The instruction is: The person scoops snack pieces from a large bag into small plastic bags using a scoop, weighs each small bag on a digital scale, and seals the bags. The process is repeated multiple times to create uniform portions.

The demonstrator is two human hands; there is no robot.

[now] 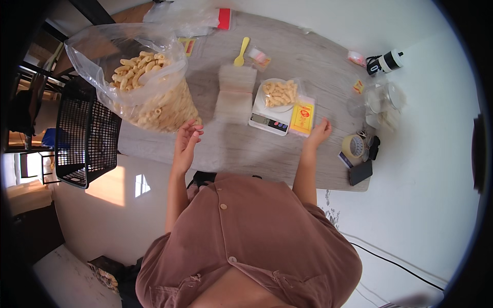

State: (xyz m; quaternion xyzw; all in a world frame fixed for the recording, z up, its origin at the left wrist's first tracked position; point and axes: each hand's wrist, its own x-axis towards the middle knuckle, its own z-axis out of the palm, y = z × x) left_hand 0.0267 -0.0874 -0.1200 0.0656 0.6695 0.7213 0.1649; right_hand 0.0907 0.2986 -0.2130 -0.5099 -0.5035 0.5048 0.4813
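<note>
My left hand point(188, 140), its fingers loosely curled and apart, is beside the lower edge of a large clear plastic bag point(154, 96) full of tube-shaped, macaroni-like snacks. A digital kitchen scale point(269, 121) bears a small clear bag of the same snacks point(280, 93). To its right lies a stack of clear packets with a yellow printed label point(302, 115). Just right of those packets is my right hand point(319, 133), fingers bent and close together; no object shows in it. Flat translucent plastic bags point(235, 94) lie left of the scale, below a yellow plastic spoon point(242, 52).
Black plastic basket point(86, 134) at the table's left. Along the right side: clear jars point(381, 98), tape roll point(352, 146), dark flat object point(361, 173), black-and-white bottle point(385, 62). More plastic bags point(185, 17) lie at the far edge of the wooden-look table point(269, 154).
</note>
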